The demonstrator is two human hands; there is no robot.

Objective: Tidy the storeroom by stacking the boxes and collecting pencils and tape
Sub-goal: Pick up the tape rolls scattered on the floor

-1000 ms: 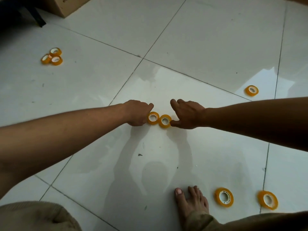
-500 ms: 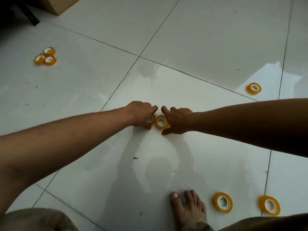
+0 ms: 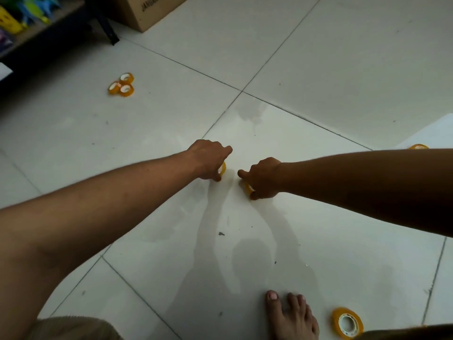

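Both bare arms stretched forward and low, left hand (image 3: 208,159) and right hand (image 3: 263,177) near each other — fingers curled, each grip pinching something yellow.

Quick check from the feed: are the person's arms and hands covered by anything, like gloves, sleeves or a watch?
No. Both forearms are bare as far as the view reaches, with no sleeves showing. The left hand and right hand wear no gloves, and no watch, band or ring is visible on the sides the camera sees.
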